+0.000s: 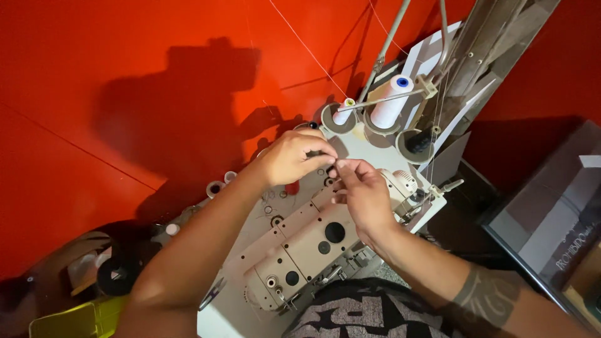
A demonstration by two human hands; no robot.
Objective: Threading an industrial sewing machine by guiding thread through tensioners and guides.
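The wall (125, 75) is bright red. The sewing machine (313, 241) is cream-beige with black round holes. The big spool (391, 103) is white with a blue core. A bin (75, 319) is yellow-green. The shirt (369, 316) is grey with black lettering.

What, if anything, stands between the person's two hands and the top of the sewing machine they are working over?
Nothing visible. The left hand and right hand meet fingertip to fingertip directly above the cream sewing machine; the thread cones stand behind, clear of them.
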